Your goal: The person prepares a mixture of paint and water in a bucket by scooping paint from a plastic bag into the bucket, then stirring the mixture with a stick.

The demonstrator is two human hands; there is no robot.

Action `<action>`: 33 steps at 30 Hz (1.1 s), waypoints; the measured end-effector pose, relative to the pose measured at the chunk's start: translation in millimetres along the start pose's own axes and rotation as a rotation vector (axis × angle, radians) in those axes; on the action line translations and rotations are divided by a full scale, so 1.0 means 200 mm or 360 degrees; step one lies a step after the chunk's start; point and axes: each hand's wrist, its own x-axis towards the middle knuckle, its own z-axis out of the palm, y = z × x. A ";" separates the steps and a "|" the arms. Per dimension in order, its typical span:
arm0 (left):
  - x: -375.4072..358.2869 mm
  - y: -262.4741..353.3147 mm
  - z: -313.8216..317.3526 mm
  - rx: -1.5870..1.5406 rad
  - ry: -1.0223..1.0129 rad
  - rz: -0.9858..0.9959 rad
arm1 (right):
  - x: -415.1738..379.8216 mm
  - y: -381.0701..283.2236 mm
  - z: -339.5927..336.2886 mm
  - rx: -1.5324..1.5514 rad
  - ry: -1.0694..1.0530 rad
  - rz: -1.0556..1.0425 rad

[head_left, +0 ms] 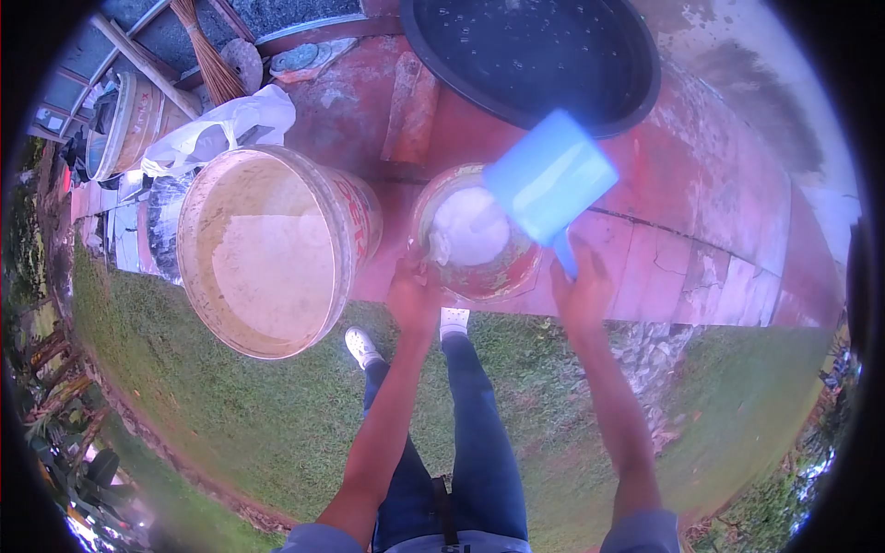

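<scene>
My right hand (pixel 583 281) is closed round the handle of a blue mug (pixel 551 175), which is tilted over the right rim of a small bucket (pixel 525 269). Whitish material (pixel 470 226) lies inside that bucket. At the bucket's front left rim, my left hand (pixel 413 293) is closed on the edge. A large pale bucket (pixel 355 217) stands to the left, with a whitish layer inside it. The mug's contents cannot be made out.
Behind is a big dark basin (pixel 544 55) of water. A reddish tile piece (pixel 412 106) lies on the red ledge (pixel 627 249). At the back left are a white plastic bag (pixel 221 129), a broom (pixel 212 60) and another bucket (pixel 138 120). Grass lies below.
</scene>
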 end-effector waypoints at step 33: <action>0.02 0.04 -0.03 0.0021 -0.0031 -0.0013 | 0.92 0.06 -0.28 0.1079 -0.0261 0.0959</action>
